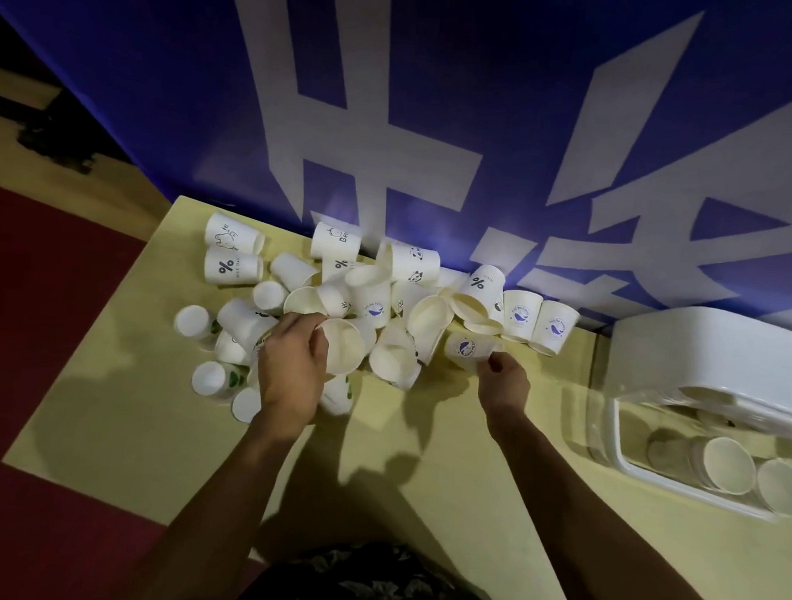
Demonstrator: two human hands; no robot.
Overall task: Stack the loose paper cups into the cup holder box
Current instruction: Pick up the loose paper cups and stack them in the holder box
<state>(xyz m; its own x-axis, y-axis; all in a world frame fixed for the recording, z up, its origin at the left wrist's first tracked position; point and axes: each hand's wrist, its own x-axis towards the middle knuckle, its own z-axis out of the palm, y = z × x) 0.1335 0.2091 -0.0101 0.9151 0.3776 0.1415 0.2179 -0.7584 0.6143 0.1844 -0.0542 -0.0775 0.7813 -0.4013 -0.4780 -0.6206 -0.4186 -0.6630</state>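
Note:
A heap of several white paper cups [376, 294], some printed with a percent sign, a whale or a panda, lies jumbled at the back of the pale yellow table [424, 458]. My left hand [293, 368] grips one plain cup [343, 349] by its rim, mouth facing me. My right hand [503, 380] pinches the rim of a whale-print cup [466, 347] lying on its side. The cup holder box [623, 424], white with a clear front, stands at the right; stacked cups [729, 464] lie inside it.
A blue banner [437, 99] with large white characters rises right behind the cups. Two whale cups [539, 320] stand upside down near the banner. Dark red floor [47, 332] borders the table's left edge. My patterned clothing [366, 581] shows at the bottom.

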